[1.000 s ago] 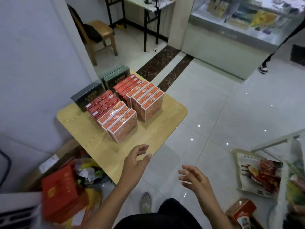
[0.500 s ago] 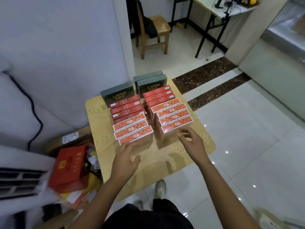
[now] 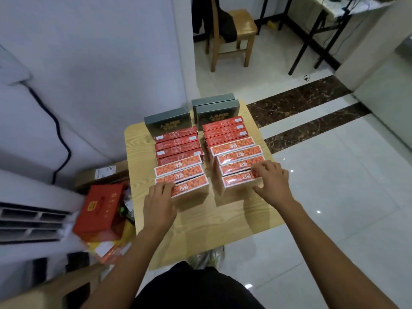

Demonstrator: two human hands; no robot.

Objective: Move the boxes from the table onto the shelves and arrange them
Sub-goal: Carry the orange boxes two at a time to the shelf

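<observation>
Orange boxes [image 3: 236, 150] stand on edge in two rows on the desk [image 3: 211, 221]. The left hand [image 3: 159, 204] curls its fingers over the left front box [image 3: 192, 186]. The right hand [image 3: 270, 182] pinches the right front box [image 3: 237, 181], fingers on top, thumb in front. The boxes are probably light, stiff and slick-wrapped, so squeeze across the broad faces.

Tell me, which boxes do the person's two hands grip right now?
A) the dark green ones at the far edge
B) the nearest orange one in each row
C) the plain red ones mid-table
B: the left hand grips the nearest left-row box and the right hand the nearest right-row box, fingers curled over their tops.
</observation>
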